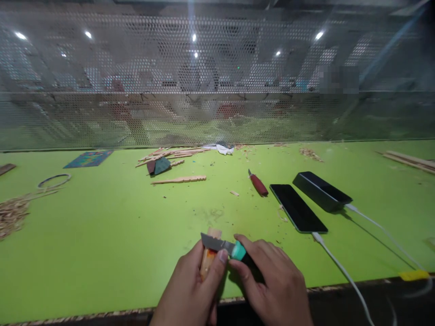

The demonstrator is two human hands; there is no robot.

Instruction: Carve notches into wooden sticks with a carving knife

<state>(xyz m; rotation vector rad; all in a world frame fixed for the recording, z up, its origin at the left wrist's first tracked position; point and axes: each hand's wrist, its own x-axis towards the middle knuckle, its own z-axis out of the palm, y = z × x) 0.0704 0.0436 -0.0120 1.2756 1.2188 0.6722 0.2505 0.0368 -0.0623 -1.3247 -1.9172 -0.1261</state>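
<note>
My left hand [200, 280] is closed around a small pale piece of wood [215, 233] with an orange-red mark on it. Its lower part is hidden by the fingers. In my right hand [272, 276] is a carving knife [217, 243] with a broad grey blade and a teal and black handle. The blade lies across the wood near its top end, and my left thumb presses close to the blade's base. Farther up the green table, a red-handled knife [258, 183] lies with its tip pointing away, and a carved wooden stick [180, 179] rests left of it.
A phone [299, 208] and a black power bank [321, 190], each with a white cable, lie at the right. Several wooden sticks [180, 154] and sandpaper pieces [158, 165] sit farther back. Wood shavings [13, 215] are heaped at the left. A perforated metal screen [217, 81] stands behind.
</note>
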